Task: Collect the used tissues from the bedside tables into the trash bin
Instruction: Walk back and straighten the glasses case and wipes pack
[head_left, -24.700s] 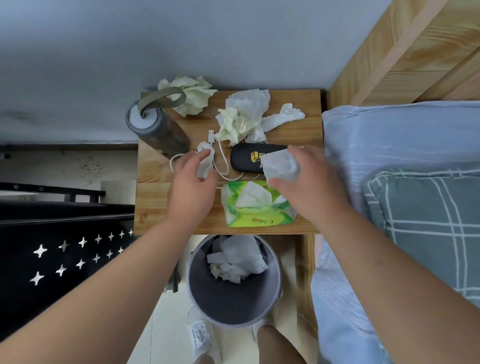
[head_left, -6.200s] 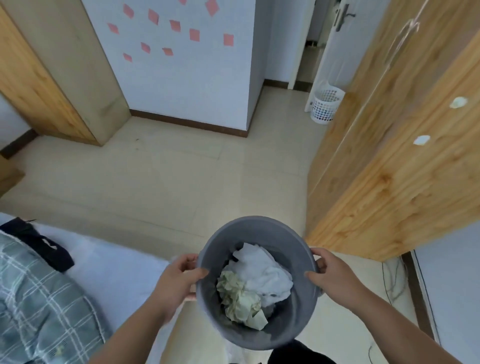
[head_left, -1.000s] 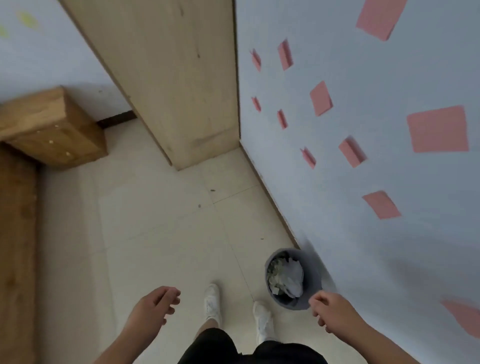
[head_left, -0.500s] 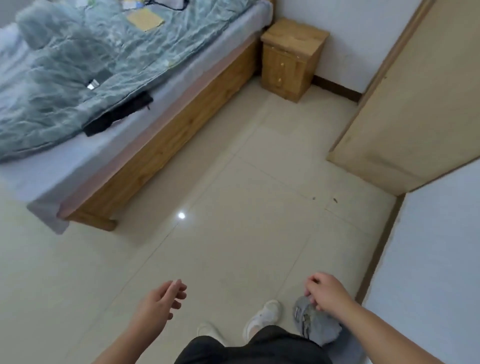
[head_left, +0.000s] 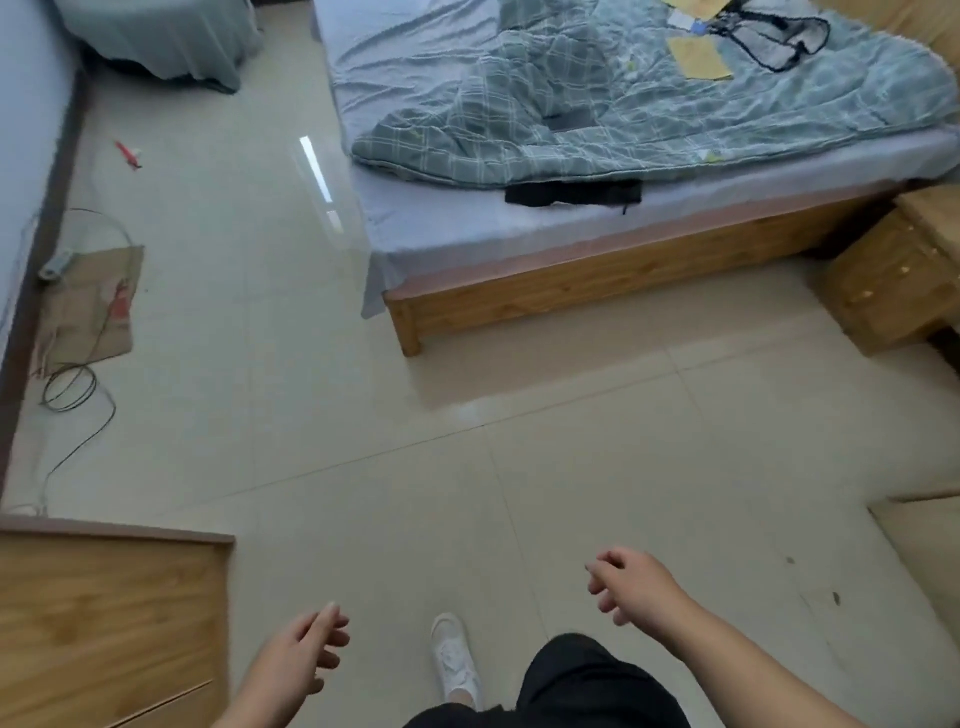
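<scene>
A person stands on a pale tiled floor (head_left: 363, 415), looking down at both bare hands. The left hand (head_left: 301, 657) and the right hand (head_left: 636, 584) hang with fingers loosely curled, and neither holds anything. One white shoe (head_left: 453, 660) shows between them. A wooden bed (head_left: 597, 270) with a rumpled checked quilt (head_left: 623, 119) lies far ahead. A wooden bedside table (head_left: 883, 286) stands at the far right, beside the bed. The trash bin and tissues are out of view.
</scene>
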